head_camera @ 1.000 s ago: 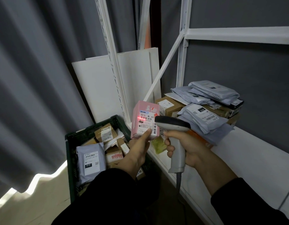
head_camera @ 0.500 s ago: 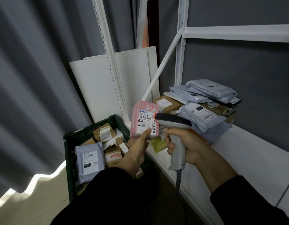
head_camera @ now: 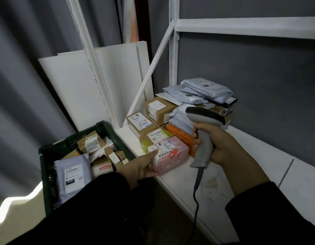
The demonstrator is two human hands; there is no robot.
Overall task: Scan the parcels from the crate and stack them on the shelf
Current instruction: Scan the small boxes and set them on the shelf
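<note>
A pink parcel (head_camera: 172,152) with a white barcode label lies flat on the white shelf (head_camera: 215,183) near its front edge, against a yellow-green parcel (head_camera: 144,144). My left hand (head_camera: 139,167) holds its near end, thumb on the label and fingers along the side. My right hand (head_camera: 224,145) grips the handle of a grey barcode scanner (head_camera: 204,117), held above the shelf to the right of the pink parcel, cable hanging down. The dark green crate (head_camera: 73,138) on the floor at left holds several parcels, among them a grey mailer (head_camera: 71,174).
At the shelf's back stand brown boxes (head_camera: 158,108), an orange packet (head_camera: 179,133) and a pile of grey mailers (head_camera: 206,89). White boards (head_camera: 68,89) lean behind the shelf upright (head_camera: 100,76). An upper shelf beam (head_camera: 241,27) crosses overhead. The shelf's right half is bare.
My left hand has lowered the pink parcel from in front of the scanner down flat onto the shelf. The scanner's red light no longer falls on the label; the scanner has swung right.
</note>
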